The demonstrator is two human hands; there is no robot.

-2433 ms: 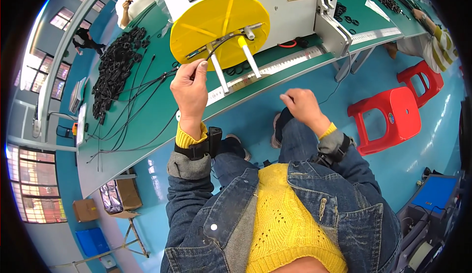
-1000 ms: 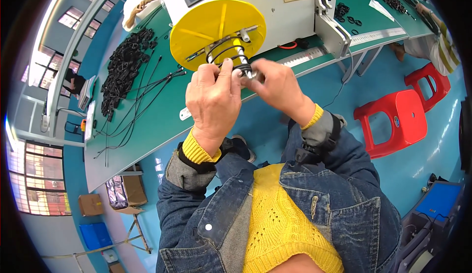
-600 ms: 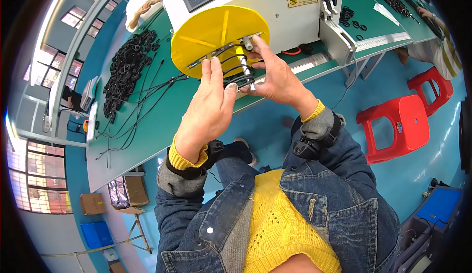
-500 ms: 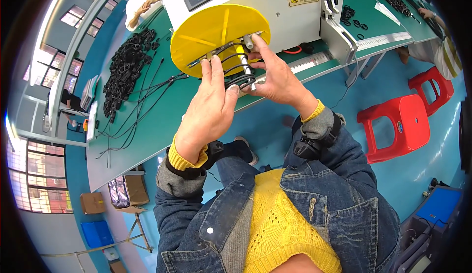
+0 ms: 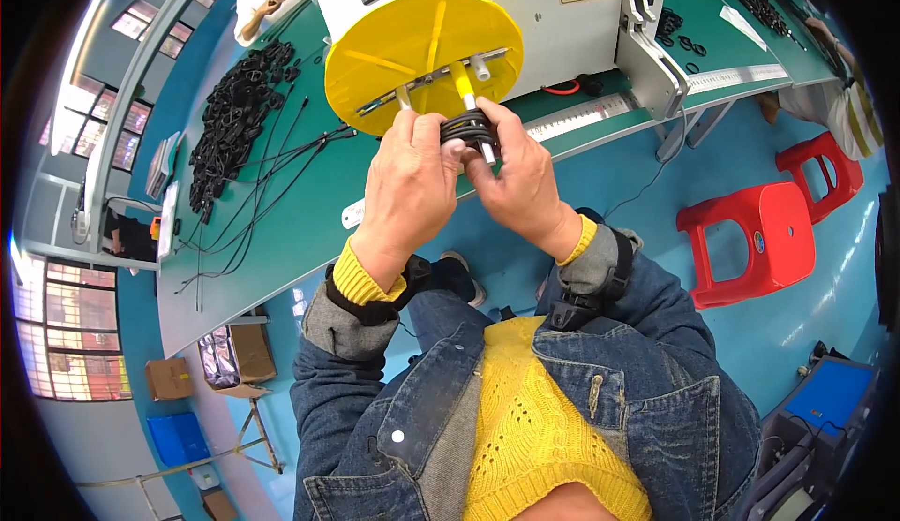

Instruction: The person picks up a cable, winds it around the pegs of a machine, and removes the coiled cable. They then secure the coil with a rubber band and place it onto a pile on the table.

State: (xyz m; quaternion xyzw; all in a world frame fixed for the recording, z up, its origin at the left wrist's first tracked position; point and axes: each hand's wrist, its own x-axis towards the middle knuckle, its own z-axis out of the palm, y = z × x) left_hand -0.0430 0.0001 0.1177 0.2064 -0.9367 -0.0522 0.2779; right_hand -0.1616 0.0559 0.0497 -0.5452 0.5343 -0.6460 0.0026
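Left hand [image 5: 408,181] and right hand [image 5: 518,172], fingers curled nearly closed, grip smooth black cable coil [image 5: 468,129] from 8 and 4 o'clock; coil bunched around yellow-sleeved peg [image 5: 462,82] near its pale tip, long axis about 9–3, peg pointing 5. Flat round yellow disc [image 5: 394,57] at 11.

Denim jacket [image 5: 656,385] over yellow sweater [image 5: 536,422]

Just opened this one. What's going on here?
The person's left hand and right hand grip a coil of black cable from both sides. The coil sits around a rod on the machine's yellow disc, with the rod's tip showing past the loops. More black cables lie heaped on the green table to the left.
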